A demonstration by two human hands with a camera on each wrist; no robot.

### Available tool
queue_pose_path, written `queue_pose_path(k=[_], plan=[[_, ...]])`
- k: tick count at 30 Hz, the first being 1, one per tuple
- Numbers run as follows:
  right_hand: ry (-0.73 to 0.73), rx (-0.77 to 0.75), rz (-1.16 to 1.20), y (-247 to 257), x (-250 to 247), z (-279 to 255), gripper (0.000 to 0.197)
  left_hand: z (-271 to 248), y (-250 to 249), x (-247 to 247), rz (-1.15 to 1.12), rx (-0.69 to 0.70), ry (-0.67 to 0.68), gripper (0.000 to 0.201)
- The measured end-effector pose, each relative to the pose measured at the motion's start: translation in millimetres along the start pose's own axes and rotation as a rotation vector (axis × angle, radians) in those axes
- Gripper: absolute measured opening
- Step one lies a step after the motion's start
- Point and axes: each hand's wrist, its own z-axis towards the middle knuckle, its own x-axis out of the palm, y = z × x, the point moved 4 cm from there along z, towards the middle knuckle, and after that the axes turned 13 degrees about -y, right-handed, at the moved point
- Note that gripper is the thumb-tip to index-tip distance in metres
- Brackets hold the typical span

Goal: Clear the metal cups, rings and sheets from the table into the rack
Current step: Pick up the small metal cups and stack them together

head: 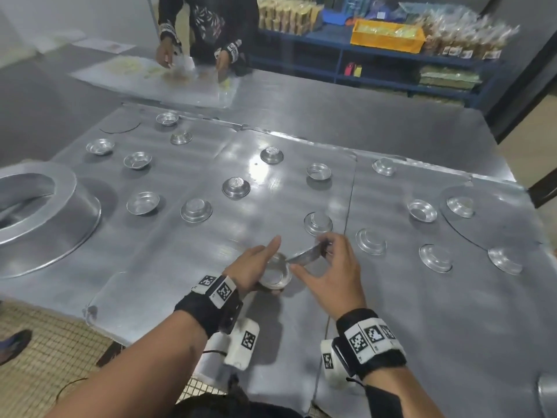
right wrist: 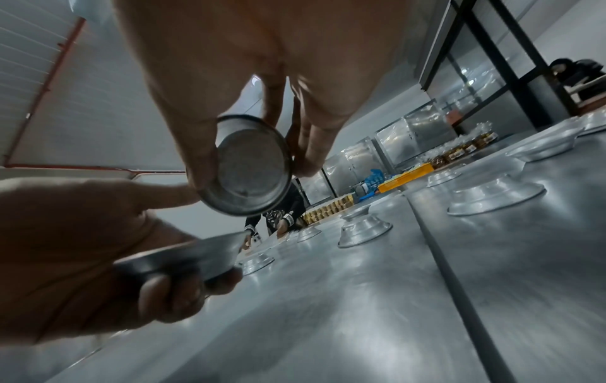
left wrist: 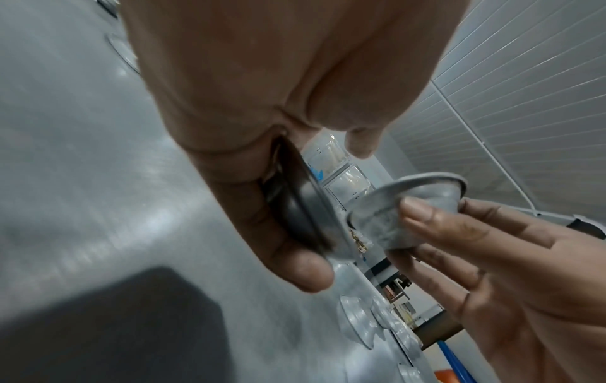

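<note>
My left hand [head: 268, 268] grips a small flanged metal cup [head: 275, 277] just above the table's near edge, thumb stretched out over its rim. In the left wrist view that cup [left wrist: 305, 207] sits on edge between my fingers. My right hand [head: 315, 253] pinches a second cup [head: 304, 255], tilted, right beside the first. The right wrist view shows this cup [right wrist: 249, 165] between thumb and fingertips, its flat base facing the camera. Several more cups [head: 196, 210] lie scattered, some upside down, on the metal sheets [head: 271, 191] covering the table.
A large metal ring-shaped bowl [head: 39, 206] lies at the left edge. A flat round sheet [head: 497, 224] lies at the right under a cup. Another person [head: 208, 31] works at the table's far end. Blue shelves [head: 391, 46] with packed goods stand behind.
</note>
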Motion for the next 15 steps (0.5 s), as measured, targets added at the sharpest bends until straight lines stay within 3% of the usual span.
queue_pose_path(k=[4, 10, 15], plan=[[0.015, 0.073, 0.119, -6.4, 1.1, -7.0, 0.063, -12.6, 1.5, 15.4, -0.123, -0.035, 0.055, 0.057], [0.126, 0.156, 0.268, -12.4, 14.0, -17.9, 0.058, -15.7, 3.0, 15.4, -0.064, 0.035, -0.017, 0.039], [0.286, 0.174, 0.242, -16.2, 28.6, -18.5, 0.054, -10.5, 4.6, 2.4, 0.002, 0.106, -0.048, 0.023]])
